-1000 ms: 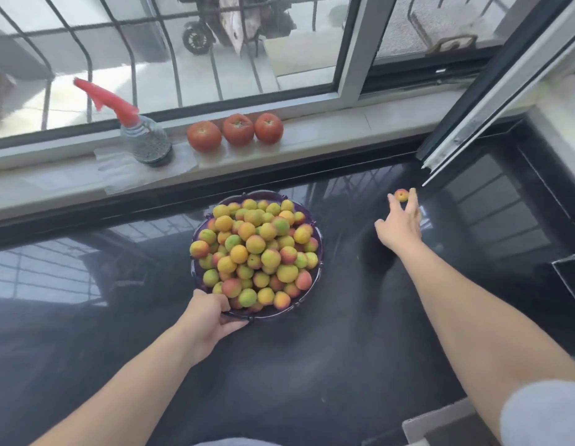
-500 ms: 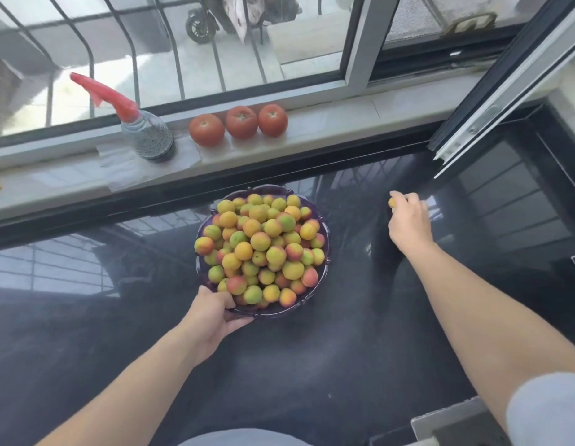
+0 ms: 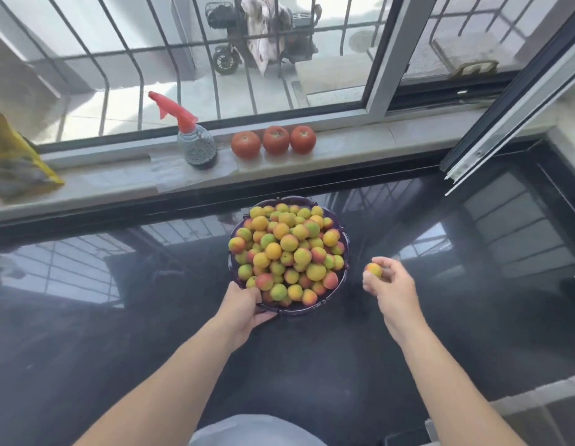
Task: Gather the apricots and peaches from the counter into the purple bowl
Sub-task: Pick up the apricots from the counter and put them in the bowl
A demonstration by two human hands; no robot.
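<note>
A purple bowl [image 3: 324, 304] heaped with several small yellow, orange and green fruits [image 3: 287, 249] stands on the glossy black counter [image 3: 151, 333]. My left hand [image 3: 242, 309] grips the bowl's near rim, thumb over the edge. My right hand [image 3: 390, 284] hovers just right of the bowl, above the counter, pinching one orange apricot [image 3: 373, 270] in its fingertips.
Three red tomatoes [image 3: 275, 141] and a spray bottle with a red trigger [image 3: 196, 143] sit on the window sill behind the bowl. A yellow bag [image 3: 12, 159] lies at the sill's left end. An open window frame [image 3: 505, 130] juts over the counter at right.
My right hand picked the apricot up from the far right of the counter and carried it back left to beside the bowl. My left hand stayed on the rim.
</note>
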